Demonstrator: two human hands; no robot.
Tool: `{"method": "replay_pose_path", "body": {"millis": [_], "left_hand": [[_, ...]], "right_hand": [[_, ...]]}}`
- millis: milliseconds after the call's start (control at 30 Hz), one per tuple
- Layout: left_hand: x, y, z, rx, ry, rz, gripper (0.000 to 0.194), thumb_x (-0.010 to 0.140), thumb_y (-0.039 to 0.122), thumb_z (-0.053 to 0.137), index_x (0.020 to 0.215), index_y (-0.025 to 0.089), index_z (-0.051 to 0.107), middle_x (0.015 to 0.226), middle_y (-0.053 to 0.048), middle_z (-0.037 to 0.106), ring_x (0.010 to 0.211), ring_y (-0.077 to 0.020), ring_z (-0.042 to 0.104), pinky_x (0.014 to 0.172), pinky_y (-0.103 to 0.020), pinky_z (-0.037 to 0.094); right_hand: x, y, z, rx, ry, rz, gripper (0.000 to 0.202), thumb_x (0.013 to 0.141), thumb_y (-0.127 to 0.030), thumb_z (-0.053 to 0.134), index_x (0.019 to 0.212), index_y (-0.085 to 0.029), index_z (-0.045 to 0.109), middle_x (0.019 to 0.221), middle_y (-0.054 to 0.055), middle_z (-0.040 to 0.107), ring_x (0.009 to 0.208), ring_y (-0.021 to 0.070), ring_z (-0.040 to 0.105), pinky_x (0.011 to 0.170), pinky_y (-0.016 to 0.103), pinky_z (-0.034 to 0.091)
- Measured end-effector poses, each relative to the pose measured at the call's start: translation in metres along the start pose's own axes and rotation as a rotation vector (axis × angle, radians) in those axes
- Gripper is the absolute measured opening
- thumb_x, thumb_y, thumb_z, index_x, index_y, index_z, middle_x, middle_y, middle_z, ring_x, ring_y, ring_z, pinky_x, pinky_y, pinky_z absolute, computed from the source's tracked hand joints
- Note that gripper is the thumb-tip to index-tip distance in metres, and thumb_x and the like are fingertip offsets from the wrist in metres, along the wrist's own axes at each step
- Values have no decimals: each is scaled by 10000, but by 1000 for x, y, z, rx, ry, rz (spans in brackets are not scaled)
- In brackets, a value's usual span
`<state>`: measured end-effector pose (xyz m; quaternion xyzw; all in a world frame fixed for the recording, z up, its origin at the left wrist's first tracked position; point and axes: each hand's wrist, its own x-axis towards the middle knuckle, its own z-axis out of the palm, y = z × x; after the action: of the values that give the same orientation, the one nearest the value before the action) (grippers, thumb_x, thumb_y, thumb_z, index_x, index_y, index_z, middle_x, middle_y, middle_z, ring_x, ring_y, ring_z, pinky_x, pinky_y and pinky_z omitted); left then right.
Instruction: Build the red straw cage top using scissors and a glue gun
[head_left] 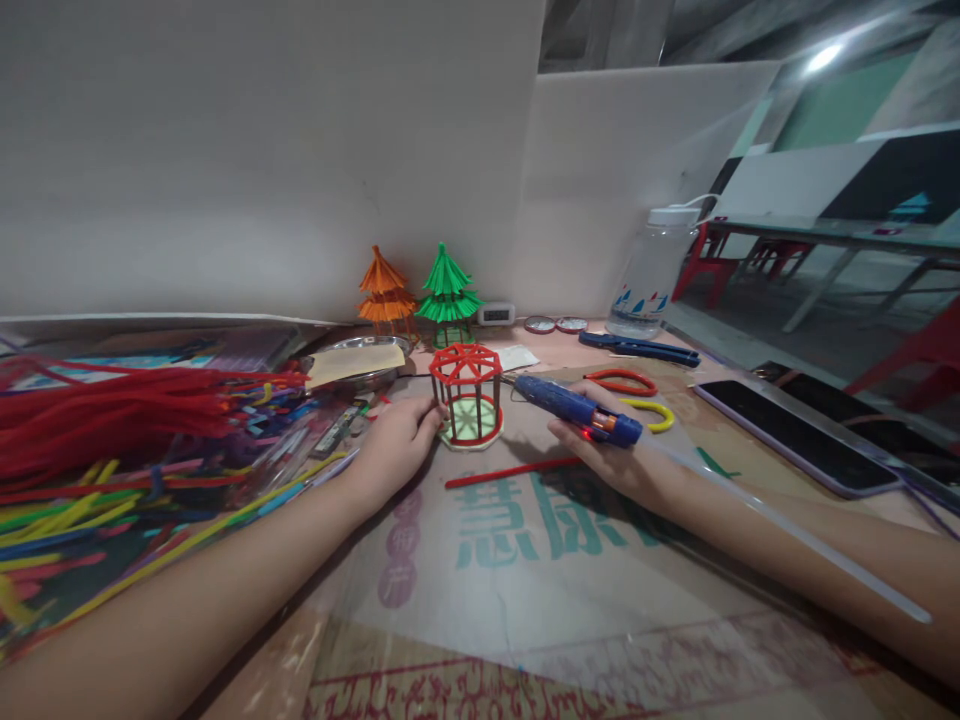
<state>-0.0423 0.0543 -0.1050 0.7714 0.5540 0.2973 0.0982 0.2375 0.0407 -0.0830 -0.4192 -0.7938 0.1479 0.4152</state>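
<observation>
My left hand (401, 440) is closed at the left side of a small pavilion frame (466, 398), its fingertips pinching a post near the base. The frame has a red spoked ring on top, dark brown posts and a pale green octagonal base with a red rim. My right hand (600, 450) grips a blue hot glue gun (570, 405), whose nozzle points left at the upper ring; whether it touches cannot be made out. A clear glue stick (810, 555) trails from the gun's back end. A red pipe cleaner (514, 472) lies in front of the frame.
Bundles of coloured pipe cleaners (112, 430) cover the left side. Behind stand an orange pavilion (386, 290), a green one (448, 290) and a small digital clock (496, 314). Rightward are blue pliers (637, 348), scissors (649, 412), a water bottle (646, 275) and a phone (799, 435).
</observation>
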Motion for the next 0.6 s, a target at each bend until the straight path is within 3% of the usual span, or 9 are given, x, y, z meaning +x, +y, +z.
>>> {"method": "replay_pose_path", "body": {"millis": [267,600], "left_hand": [[0,-1,1,8,-2,-4,298,958,338,362,849,194,599,912,-105,699,874,-273,626,792,-373,452],[1,-2,2,22,-1,-3,302,957,350,356,826,198,582,885,-101,691,854,-273,623,783,-375,442]], "right_hand": [[-2,5,3,57,-9,2,229,879,-466,605,897,-255,517,733,1,573,635,201,561,597,392,509],[1,-1,-2,1,4,16,327,885,-561,578,856,-249,485,716,-11,561,606,174,552,569,333,484]]}}
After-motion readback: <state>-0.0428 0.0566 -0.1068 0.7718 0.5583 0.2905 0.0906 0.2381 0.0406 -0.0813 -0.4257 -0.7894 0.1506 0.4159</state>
